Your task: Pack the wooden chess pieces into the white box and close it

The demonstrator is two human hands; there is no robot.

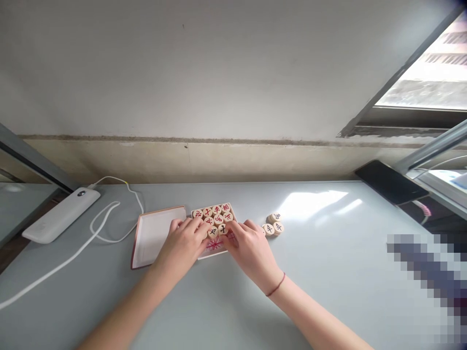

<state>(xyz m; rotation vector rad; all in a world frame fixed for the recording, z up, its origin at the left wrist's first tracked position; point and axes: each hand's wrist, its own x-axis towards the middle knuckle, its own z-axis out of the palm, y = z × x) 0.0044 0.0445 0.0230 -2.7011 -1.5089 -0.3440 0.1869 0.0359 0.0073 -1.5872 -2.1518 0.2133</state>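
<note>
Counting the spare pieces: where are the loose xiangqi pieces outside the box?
In the head view, the loose xiangqi pieces sit on the grey table, just right of the right hand and the filled box.

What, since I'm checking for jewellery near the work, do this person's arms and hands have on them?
Both forearms are bare, with no sleeves in view. The left hand and right hand are ungloved. A thin red cord circles the right wrist; no band shows on the left wrist.
</note>
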